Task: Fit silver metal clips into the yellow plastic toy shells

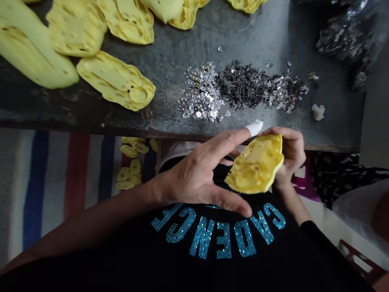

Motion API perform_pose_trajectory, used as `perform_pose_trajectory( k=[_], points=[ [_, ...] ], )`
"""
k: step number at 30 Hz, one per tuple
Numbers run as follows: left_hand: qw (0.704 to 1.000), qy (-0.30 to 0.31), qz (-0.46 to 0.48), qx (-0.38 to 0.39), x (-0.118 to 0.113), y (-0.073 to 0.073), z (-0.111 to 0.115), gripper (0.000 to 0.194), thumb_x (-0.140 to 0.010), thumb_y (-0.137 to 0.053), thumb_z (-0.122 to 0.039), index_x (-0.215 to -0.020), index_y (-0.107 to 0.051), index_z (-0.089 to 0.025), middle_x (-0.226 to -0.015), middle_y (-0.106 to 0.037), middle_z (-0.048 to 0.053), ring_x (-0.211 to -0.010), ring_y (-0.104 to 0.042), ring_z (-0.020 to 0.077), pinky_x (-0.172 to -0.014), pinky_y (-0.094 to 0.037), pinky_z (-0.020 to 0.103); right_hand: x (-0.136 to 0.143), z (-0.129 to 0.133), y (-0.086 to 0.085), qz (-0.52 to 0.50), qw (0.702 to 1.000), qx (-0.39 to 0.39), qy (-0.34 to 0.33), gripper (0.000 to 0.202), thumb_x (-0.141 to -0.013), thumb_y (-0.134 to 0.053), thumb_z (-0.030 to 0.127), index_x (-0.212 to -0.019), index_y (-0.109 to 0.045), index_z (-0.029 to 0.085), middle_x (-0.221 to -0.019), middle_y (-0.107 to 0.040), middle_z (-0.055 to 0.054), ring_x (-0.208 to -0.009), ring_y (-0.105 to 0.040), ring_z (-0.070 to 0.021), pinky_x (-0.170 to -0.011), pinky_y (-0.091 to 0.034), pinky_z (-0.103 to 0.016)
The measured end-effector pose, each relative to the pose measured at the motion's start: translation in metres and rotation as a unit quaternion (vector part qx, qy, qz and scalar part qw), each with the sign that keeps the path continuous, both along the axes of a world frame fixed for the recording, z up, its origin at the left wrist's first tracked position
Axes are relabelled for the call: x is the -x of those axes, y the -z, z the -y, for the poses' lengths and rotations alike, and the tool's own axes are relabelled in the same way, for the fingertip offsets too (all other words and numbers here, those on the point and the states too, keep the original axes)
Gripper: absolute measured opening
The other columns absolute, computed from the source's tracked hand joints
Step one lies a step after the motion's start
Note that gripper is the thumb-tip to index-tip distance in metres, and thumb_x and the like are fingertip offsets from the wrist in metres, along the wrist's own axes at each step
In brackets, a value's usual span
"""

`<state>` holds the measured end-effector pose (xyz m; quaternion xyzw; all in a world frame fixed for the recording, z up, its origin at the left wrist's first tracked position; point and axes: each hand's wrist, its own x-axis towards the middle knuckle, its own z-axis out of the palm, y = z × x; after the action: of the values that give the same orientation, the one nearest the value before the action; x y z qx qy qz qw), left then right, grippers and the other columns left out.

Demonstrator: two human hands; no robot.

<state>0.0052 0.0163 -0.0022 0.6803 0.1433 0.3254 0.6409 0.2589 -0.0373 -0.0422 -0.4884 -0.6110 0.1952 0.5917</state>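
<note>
My right hand (290, 156) grips a yellow moulded plastic shell (255, 164) by its far right edge, over the table's front edge and my lap. The shell is tilted, with its ribbed inner face showing. My left hand (206, 170) is just left of the shell, thumb and fingers spread wide around its near side, and it holds nothing that I can see. White tape (254, 127) wraps the tip of its index finger. Beyond the hands, a pile of small silvery metal clips (202, 93) and a pile of darker metal pieces (246, 85) lie on the table.
More yellow shells (117, 81) lie on the left of the dark metal table (164, 56). At the back right are clear bags (346, 36) of metal parts. A white scrap (318, 112) lies near the right end. Below, yellow pieces (130, 174) rest on striped cloth (75, 170). Someone's patterned clothing (349, 174) shows at right.
</note>
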Motion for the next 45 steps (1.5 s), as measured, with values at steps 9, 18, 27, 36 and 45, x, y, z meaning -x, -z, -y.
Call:
perform_pose_trajectory(
  k=[9, 18, 27, 36, 45],
  points=[
    [0.962, -0.152, -0.173, 0.148, 0.003, -0.021, -0.013, 0.044, -0.103, -0.082, -0.049, -0.134, -0.079, -0.018, -0.122, -0.087, 0.01, -0.106, -0.082, 0.0279, -0.094, -0.07, 0.036, -0.003, -0.011, -0.034, -0.091, 0.941, 0.266, -0.187, 0.059, -0.089, -0.101, 0.05, -0.139, -0.079, 0.03, -0.121, -0.086, -0.005, -0.102, -0.081, -0.0209, -0.085, -0.069, -0.033],
    [0.927, -0.038, -0.125, 0.351, 0.014, -0.006, 0.0, 0.057, -0.093, -0.093, -0.037, -0.142, -0.068, -0.023, -0.121, -0.082, 0.008, -0.096, -0.079, 0.0222, -0.076, -0.068, 0.027, 0.029, -0.011, -0.026, -0.287, 0.894, 0.302, -0.162, 0.039, -0.092, -0.097, 0.054, -0.106, -0.074, 0.025, -0.081, -0.074, 0.005, -0.052, -0.058, -0.0085, -0.044, -0.049, -0.021],
    [0.893, -0.255, -0.166, 0.332, 0.034, -0.016, 0.009, 0.072, -0.102, -0.077, -0.046, -0.169, -0.059, -0.026, -0.144, -0.08, 0.013, -0.087, -0.076, 0.0208, -0.053, -0.057, 0.021, -0.026, -0.041, -0.025, 0.265, 0.955, 0.132, 0.027, 0.01, -0.108, -0.076, 0.032, -0.114, -0.084, 0.035, -0.104, -0.081, -0.004, -0.095, -0.074, -0.0253, -0.086, -0.06, -0.044],
    [0.878, -0.284, -0.152, 0.354, 0.033, -0.006, 0.008, 0.067, -0.103, -0.078, -0.05, -0.165, -0.066, -0.029, -0.141, -0.08, 0.012, -0.076, -0.072, 0.0178, -0.047, -0.056, 0.022, -0.009, -0.085, -0.002, 0.463, 0.879, 0.105, 0.056, 0.013, -0.114, -0.067, 0.041, -0.109, -0.074, 0.032, -0.105, -0.075, -0.005, -0.104, -0.066, -0.0291, -0.094, -0.051, -0.047],
    [0.883, -0.264, -0.17, 0.349, 0.027, -0.012, -0.001, 0.065, -0.104, -0.077, -0.048, -0.165, -0.066, -0.029, -0.141, -0.081, 0.013, -0.076, -0.074, 0.0186, -0.047, -0.056, 0.022, -0.036, -0.059, -0.032, 0.355, 0.908, 0.218, -0.047, 0.009, -0.103, -0.071, 0.026, -0.094, -0.072, 0.026, -0.094, -0.078, -0.004, -0.086, -0.07, -0.0253, -0.082, -0.052, -0.041]
  ],
)
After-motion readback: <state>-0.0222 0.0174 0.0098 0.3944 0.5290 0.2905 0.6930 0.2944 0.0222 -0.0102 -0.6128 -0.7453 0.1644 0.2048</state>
